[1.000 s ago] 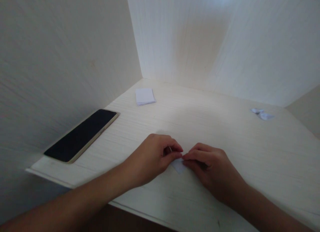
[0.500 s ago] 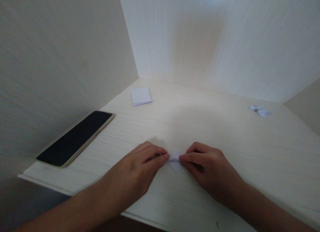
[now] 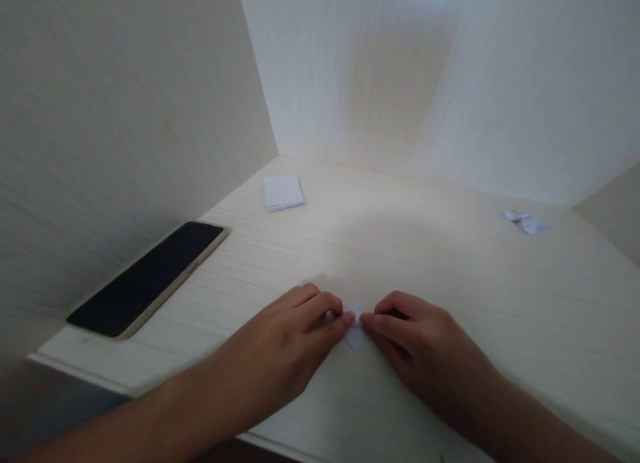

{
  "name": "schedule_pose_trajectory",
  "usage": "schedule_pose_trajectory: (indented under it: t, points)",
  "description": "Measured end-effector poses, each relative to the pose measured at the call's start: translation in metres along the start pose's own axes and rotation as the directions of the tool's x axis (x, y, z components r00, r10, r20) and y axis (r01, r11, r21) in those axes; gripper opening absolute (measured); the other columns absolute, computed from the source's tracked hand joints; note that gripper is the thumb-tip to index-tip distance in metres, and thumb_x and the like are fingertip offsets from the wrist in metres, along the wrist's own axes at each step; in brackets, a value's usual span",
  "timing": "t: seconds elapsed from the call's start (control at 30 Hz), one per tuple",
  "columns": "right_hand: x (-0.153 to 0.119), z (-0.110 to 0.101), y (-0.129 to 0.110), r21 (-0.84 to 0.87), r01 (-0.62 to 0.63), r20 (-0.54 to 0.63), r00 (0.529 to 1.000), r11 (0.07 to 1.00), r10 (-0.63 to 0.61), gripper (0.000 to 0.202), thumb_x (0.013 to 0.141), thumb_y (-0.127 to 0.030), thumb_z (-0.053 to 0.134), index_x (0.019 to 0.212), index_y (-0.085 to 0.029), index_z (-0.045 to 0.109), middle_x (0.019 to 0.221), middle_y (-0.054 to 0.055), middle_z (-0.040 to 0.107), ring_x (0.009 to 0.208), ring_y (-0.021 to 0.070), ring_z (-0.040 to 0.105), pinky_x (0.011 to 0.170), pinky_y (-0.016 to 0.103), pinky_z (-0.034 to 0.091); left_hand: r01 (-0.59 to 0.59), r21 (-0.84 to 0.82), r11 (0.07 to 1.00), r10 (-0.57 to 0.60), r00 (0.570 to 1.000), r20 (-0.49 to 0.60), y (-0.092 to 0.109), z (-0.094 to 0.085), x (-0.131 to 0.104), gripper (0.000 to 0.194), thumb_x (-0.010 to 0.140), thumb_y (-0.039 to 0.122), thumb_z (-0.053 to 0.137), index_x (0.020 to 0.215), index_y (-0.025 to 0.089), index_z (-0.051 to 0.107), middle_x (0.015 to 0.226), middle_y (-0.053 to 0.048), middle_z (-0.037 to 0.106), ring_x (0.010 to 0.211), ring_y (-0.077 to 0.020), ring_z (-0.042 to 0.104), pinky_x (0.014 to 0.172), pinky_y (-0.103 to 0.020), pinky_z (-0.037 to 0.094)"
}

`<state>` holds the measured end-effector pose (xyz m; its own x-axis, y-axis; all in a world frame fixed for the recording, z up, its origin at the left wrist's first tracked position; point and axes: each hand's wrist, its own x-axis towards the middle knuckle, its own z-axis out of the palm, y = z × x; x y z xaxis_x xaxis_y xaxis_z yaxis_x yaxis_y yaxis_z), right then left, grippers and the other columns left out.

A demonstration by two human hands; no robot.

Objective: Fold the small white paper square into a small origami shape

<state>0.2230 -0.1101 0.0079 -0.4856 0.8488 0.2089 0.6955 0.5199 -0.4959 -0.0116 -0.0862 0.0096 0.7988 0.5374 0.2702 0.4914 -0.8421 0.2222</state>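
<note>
At the near centre of the white table (image 3: 400, 250), a small paper piece (image 3: 355, 341) is held between two hands, one corner pointed toward the near side. Its left part is pinched by the left hand (image 3: 295, 336), its right part by the right hand (image 3: 425, 340); both grips narrow, fingertips almost meeting. Whether it is lifted or pressed flat cannot be told. Step in hand, as judged: a fold is being creased across the middle. For the next move, even pressure along that line seems called for, layers kept aligned. Far left, a stack of paper squares (image 3: 283, 192) is seen; at left, a phone (image 3: 150, 276); far right, crumpled-looking paper bits (image 3: 533, 226).
</note>
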Motion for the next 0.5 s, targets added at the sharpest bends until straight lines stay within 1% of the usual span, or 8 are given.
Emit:
schedule_pose_trajectory:
  t: [0.07,0.2,0.27,0.37,0.5]
  points:
    - [-0.0019,0.0011,-0.0014,-0.080,0.027,0.016,1.000,0.996,-0.025,0.023,0.098,-0.013,0.051,0.104,-0.020,0.072,0.092,0.007,0.067,0.076,0.0170,0.062,0.072,0.030,0.052,-0.004,0.010,1.000,0.004,1.000,0.017,-0.0007,0.0003,0.0002,0.030,0.100,0.014,0.048,0.128,0.018,0.059,0.108,-0.009,0.062,0.094,-0.0214,0.056,0.086,-0.039,0.053]
    - [-0.0064,0.0033,-0.0048,-0.199,0.078,0.017,0.997,0.977,-0.076,0.021,0.097,-0.009,0.049,0.102,-0.018,0.068,0.088,0.006,0.063,0.075,0.0178,0.058,0.068,0.030,0.051,-0.036,0.037,0.999,0.033,0.997,0.076,-0.0029,-0.0013,0.0027,0.030,0.100,0.016,0.046,0.129,0.017,0.057,0.111,-0.010,0.061,0.095,-0.0229,0.055,0.087,-0.042,0.052]
    - [-0.0087,0.0041,-0.0057,-0.224,0.084,0.017,0.996,0.971,-0.082,0.020,0.096,-0.009,0.050,0.103,-0.018,0.066,0.088,0.006,0.061,0.076,0.0184,0.057,0.067,0.030,0.050,-0.051,0.047,0.998,0.047,0.994,0.097,-0.0037,-0.0030,0.0040,0.030,0.100,0.016,0.047,0.129,0.016,0.057,0.109,-0.010,0.061,0.095,-0.0235,0.055,0.087,-0.042,0.051]
    - [-0.0104,0.0037,-0.0063,-0.233,0.103,0.039,0.995,0.967,-0.096,0.021,0.094,-0.006,0.050,0.105,-0.017,0.065,0.091,0.007,0.061,0.079,0.0199,0.057,0.070,0.032,0.052,-0.049,0.052,0.997,0.044,0.994,0.102,-0.0036,-0.0058,0.0046,0.030,0.101,0.018,0.046,0.128,0.018,0.058,0.105,-0.010,0.061,0.095,-0.0236,0.056,0.086,-0.042,0.051]
    - [-0.0090,-0.0003,-0.0101,-0.269,0.157,0.098,0.986,0.950,-0.135,0.025,0.089,-0.005,0.054,0.109,-0.014,0.065,0.095,0.010,0.062,0.083,0.0229,0.057,0.076,0.037,0.053,-0.023,0.080,0.997,0.014,0.994,0.113,-0.0003,-0.0089,0.0021,0.034,0.100,0.020,0.046,0.132,0.018,0.055,0.110,-0.011,0.061,0.098,-0.0257,0.056,0.088,-0.046,0.049]
